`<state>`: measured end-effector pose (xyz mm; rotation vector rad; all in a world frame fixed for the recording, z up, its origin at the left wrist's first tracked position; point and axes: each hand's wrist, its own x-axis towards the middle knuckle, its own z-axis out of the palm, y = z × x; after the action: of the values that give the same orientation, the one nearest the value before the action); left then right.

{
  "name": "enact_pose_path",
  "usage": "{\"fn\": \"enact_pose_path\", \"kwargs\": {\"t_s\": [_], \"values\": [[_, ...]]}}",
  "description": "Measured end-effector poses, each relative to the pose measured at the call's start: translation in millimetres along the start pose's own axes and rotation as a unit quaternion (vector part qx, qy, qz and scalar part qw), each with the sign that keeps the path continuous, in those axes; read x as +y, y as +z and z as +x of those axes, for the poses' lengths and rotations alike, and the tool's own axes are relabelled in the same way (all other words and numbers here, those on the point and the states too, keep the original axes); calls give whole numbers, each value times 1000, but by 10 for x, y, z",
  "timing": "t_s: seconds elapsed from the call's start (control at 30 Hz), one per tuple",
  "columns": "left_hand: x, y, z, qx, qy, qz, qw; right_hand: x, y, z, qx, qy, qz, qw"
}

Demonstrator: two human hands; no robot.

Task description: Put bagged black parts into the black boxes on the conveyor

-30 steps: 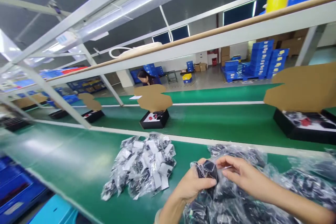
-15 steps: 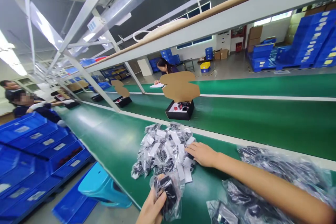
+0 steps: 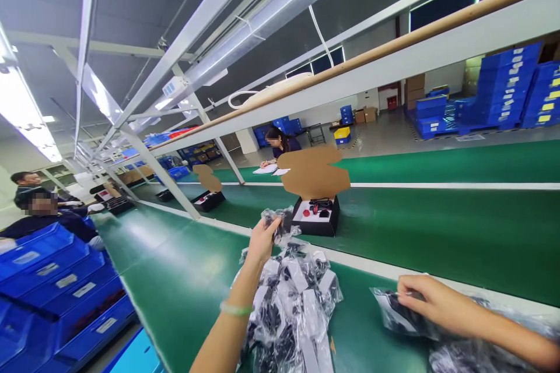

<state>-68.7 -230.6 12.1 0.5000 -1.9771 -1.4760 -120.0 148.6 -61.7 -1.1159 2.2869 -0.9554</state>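
Note:
My left hand (image 3: 263, 240) is stretched forward and closed on a clear plastic bag with a black part (image 3: 280, 224), held just left of an open black box (image 3: 315, 216) on the green belt. That box has a brown cardboard lid (image 3: 314, 173) standing up and holds red and black pieces. Below my left arm lies a heap of small bagged black parts (image 3: 292, 303). My right hand (image 3: 433, 305) rests at the right, fingers curled on the edge of a second pile of plastic bags (image 3: 464, 344).
Green conveyor belts (image 3: 437, 227) run left to right under a white metal frame (image 3: 166, 183). More open black boxes (image 3: 208, 200) sit further along the belt. Blue crates (image 3: 48, 297) stack at the lower left. Other people sit at the left, and one (image 3: 280, 143) writes beyond the belt.
My left hand rose from near my body and reached forward with the bag toward the open box. My right hand left the middle heap and moved back to the right pile.

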Motion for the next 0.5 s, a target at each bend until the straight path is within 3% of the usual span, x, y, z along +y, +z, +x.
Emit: {"fn": "enact_pose_path", "kwargs": {"t_s": [0.1, 0.2, 0.37, 0.5], "values": [[-52, 374, 703, 38, 10, 176, 984, 123, -171, -192, 13, 40, 27, 999], [-144, 737, 1134, 60, -2, 325, 944, 280, -265, -348, 18, 63, 37, 997], [-466, 1238, 1370, 15, -49, 452, 891, 548, -322, -527, 46, 73, 38, 996], [-721, 1427, 1445, -48, -84, 506, 857, 614, -355, -518, 57, 85, 36, 994]]}}
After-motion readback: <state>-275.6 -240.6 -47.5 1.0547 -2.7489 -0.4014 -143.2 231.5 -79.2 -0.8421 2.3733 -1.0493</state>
